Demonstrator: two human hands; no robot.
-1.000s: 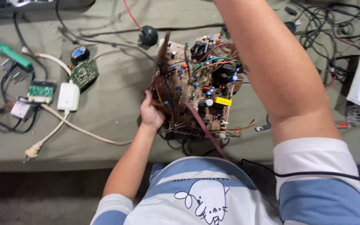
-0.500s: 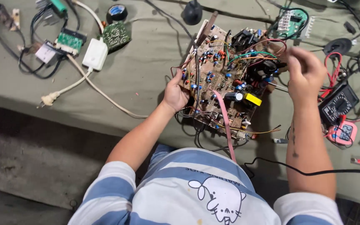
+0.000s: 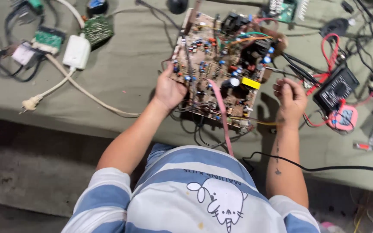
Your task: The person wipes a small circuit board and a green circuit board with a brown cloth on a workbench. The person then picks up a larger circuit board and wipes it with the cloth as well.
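While a person in a blue-and-white striped shirt leans over a table draped in grey-green cloth [image 3: 121, 73], both bare hands work at a large brown circuit board crowded with blue, red and black components [image 3: 221, 64], which lies in the middle of the table. The left hand [image 3: 168, 89] grips the board's left near edge, thumb on top and fingers curled underneath. The right hand [image 3: 291, 97] sits just off the board's right near corner, closed into a loose fist; whether it holds anything cannot be told. A pink ribbon cable [image 3: 222, 116] runs from the board toward the person's chest. To the right of the right hand lies a black multimeter [image 3: 336, 88] with red and black leads, and a small pink-edged device [image 3: 344, 117] sits just nearer. Far left on the cloth are a white power adapter [image 3: 77, 51] with a cream cord and plug, and two small green circuit boards [image 3: 96, 28]
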